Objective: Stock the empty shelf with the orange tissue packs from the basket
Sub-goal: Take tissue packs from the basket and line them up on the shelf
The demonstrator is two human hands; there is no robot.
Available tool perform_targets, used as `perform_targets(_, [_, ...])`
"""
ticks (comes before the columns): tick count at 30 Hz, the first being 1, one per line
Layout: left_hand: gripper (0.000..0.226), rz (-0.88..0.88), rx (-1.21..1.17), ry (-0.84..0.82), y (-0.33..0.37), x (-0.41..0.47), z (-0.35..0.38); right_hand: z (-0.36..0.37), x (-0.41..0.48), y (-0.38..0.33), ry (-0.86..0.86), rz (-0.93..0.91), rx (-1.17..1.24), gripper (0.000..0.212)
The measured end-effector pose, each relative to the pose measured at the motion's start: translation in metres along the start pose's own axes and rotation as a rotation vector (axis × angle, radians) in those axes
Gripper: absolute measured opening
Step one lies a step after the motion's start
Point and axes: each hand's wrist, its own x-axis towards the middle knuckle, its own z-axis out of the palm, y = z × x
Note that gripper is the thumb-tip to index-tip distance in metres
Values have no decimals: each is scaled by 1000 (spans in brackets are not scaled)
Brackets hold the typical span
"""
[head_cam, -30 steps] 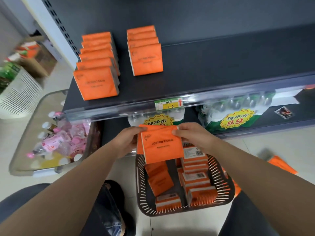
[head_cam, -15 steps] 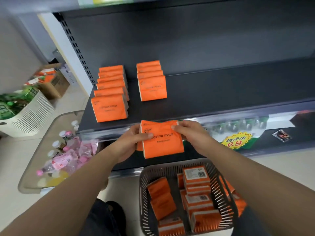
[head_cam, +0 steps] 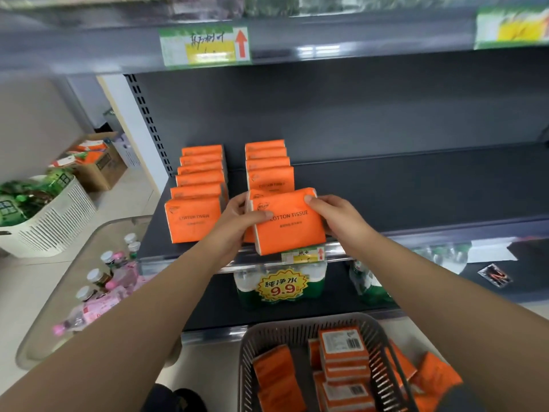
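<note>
Both hands hold an orange tissue pack (head_cam: 289, 226) upright at the front of the dark shelf (head_cam: 416, 191). My left hand (head_cam: 237, 221) grips its left edge and my right hand (head_cam: 335, 217) its right edge. It looks like two packs held together, one behind the other. They stand in front of the right row of packs (head_cam: 269, 166). A longer left row of packs (head_cam: 199, 188) stands beside it. The grey basket (head_cam: 246, 352) on the floor below holds several more packs (head_cam: 344, 352).
A price rail with a tag (head_cam: 303, 254) runs along the shelf's front edge. Bottled water packs (head_cam: 282, 286) sit on the shelf below. At left are a bin of small bottles (head_cam: 101, 281), a white basket (head_cam: 50, 221) and a cardboard box (head_cam: 98, 165). Loose packs (head_cam: 433, 376) lie beside the basket.
Both hands have lifted the pack from above the basket up onto the shelf's front, in line with the right row. The camera has tilted upward.
</note>
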Motion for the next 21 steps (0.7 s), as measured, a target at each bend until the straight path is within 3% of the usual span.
perform_targets(3, [89, 10, -41, 79, 5, 15, 4, 0, 12, -7, -59, 12, 23, 33])
perform_targets(7, [86, 35, -53, 128, 5, 32, 5, 4, 30, -12, -72, -43, -4, 41])
perform_targets(12, [59, 60, -3, 180, -10, 51, 0, 14, 51, -3, -50, -79, 2, 33])
perform_targets(15, [55, 90, 61, 188, -19, 56, -2, 23, 58, 8, -33, -76, 27, 23])
perform_targets(21, [45, 106, 148, 149, -34, 63, -7, 32, 66, 23, 2, -106, 11, 34])
